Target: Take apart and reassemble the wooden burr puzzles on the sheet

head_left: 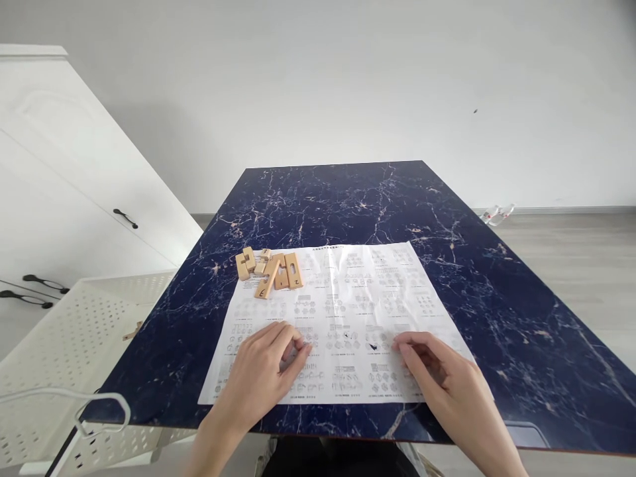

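Observation:
A large printed paper sheet (342, 311) with rows of small figures lies creased on the dark table. My left hand (271, 361) rests on its lower left part, fingers loosely curled, thumb a little apart, holding nothing. Over the lower right edge is my right hand (440, 368), fingers loosely bent around a gap, with nothing in it. Wooden puzzle pieces lie grouped at the sheet's upper left corner: a slotted piece marked 2 (295, 271), one marked 1 (281, 273), a slanted one marked 3 (267, 279) and notched blocks (244, 264). Neither hand touches them.
The blue marbled table (328, 205) reaches towards a white wall. To the left are a white cabinet (89, 165) and a perforated cream rack (99, 318) below table height, with a white cable (99, 397) in front. Clear plastic items (498, 213) lie on the floor at right.

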{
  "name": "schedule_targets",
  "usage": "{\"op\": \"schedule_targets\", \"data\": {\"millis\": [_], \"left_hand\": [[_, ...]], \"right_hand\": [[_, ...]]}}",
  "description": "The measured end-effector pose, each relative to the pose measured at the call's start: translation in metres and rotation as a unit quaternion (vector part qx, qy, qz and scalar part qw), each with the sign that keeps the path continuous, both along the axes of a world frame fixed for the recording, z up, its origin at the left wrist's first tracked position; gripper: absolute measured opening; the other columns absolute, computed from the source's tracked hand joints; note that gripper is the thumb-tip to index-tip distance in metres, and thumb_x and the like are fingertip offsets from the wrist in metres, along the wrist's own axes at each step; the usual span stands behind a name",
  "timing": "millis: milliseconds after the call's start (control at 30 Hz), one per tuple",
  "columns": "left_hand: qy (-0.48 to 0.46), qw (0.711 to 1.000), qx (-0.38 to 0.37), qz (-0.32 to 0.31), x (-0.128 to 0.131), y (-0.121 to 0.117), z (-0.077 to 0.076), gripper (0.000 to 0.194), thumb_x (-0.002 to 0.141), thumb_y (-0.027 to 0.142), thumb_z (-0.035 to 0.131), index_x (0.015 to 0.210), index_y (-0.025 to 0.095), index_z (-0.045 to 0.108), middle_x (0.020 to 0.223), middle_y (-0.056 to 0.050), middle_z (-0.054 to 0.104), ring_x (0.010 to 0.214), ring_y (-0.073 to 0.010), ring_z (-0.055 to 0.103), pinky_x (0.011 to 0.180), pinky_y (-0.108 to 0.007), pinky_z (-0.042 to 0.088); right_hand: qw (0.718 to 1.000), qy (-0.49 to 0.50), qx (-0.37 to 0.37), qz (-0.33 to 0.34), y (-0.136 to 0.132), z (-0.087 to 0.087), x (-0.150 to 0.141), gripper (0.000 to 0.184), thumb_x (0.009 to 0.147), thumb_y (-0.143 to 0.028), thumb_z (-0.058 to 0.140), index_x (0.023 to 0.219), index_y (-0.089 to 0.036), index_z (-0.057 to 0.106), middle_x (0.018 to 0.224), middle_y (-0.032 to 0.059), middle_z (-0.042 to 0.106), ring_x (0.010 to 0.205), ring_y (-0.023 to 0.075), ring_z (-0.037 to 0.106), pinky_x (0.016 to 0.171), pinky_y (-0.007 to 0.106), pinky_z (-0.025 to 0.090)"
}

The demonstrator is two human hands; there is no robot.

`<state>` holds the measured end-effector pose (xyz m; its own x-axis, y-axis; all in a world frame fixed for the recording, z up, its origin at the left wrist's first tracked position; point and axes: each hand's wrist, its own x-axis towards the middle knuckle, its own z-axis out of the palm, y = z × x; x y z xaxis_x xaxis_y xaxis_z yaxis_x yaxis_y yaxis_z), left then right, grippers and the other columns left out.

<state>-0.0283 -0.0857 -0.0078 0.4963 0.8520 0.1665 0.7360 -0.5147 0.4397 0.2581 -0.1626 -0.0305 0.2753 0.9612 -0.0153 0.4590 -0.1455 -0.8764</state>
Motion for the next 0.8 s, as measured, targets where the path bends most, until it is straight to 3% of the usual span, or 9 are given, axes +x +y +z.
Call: {"op": "schedule_targets", "data": {"millis": [233,400,800], "left_hand": [[-0.022,0.999,-0.021,0.010,-0.0025,-0.0019,0.0000,0.027,0.109,0.035,0.053,0.085,0.023,0.055,0.072,0.002,0.059,0.061,-0.0145,0.057,0.058,-0.027,0.045],[-0.030,0.998,-0.048,0.023,-0.0058,-0.0043,0.0004,0.026,0.109,0.034,0.051,0.086,0.023,0.054,0.075,0.001,0.060,0.064,-0.0151,0.057,0.059,-0.028,0.047],[-0.067,0.996,-0.045,0.037,-0.0057,-0.0037,0.0048,0.021,0.109,0.032,0.054,0.089,0.025,0.057,0.073,0.002,0.061,0.059,-0.0140,0.056,0.057,-0.024,0.047]], "right_hand": [[0.999,-0.020,0.024,0.025,-0.0029,0.0022,-0.0009,0.033,0.104,-0.056,0.061,0.100,-0.026,0.077,0.105,0.0092,0.082,0.088,0.0271,0.078,0.071,0.031,0.062],[0.999,-0.029,0.036,0.019,-0.0041,0.0032,-0.0036,0.034,0.104,-0.056,0.061,0.096,-0.027,0.077,0.101,0.0090,0.082,0.085,0.0272,0.077,0.075,0.032,0.063],[0.998,0.002,0.043,0.034,-0.0021,-0.0063,-0.0082,0.029,0.110,-0.047,0.055,0.099,-0.028,0.073,0.092,0.0045,0.077,0.076,0.0199,0.075,0.065,0.024,0.057]]}}
